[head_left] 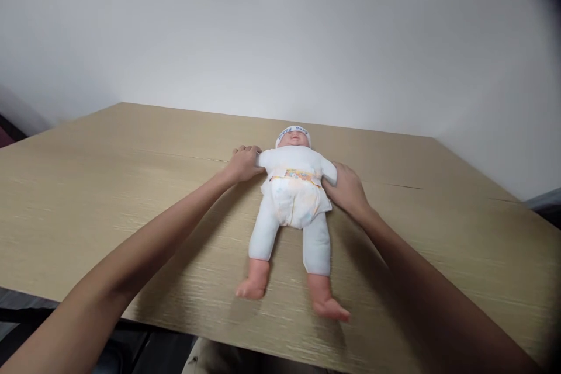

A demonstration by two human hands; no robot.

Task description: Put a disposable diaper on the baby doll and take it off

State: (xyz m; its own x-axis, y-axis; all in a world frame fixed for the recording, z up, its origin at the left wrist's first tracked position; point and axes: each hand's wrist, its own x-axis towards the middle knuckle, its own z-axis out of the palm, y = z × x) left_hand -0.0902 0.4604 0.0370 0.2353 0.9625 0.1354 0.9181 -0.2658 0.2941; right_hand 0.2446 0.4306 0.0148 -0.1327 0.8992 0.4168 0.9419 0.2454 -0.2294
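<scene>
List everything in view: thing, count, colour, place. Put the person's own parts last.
doll: 1, white body with bare pinkish feet, lying face up at the middle of the table, head away from the camera
cap: 1, white with dark lettering, on the doll's head
diaper: 1, white with a colourful waistband, around the doll's hips
table: 1, light wood grain, fills the lower frame
wall panel: 1, white, behind the table
left hand: 1, at the doll's arm on the left of the picture
right hand: 1, at the doll's other arm
</scene>
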